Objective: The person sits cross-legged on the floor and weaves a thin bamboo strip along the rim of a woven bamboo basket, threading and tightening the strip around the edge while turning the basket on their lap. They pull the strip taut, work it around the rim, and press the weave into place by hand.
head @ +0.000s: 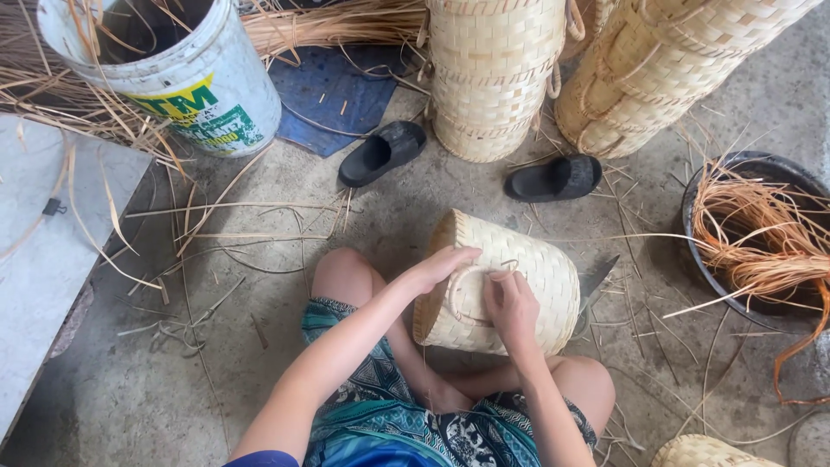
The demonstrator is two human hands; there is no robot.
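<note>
While both hands (484,285) pinch its looped handle (462,290), the pale woven basket (536,268) lies tilted sideways.

- Both arms bare to above the elbow, no watch or rings visible.
- Dark blue sleeve edge (259,459) at left shoulder.
- Teal patterned shorts (380,415), knees bare.
</note>
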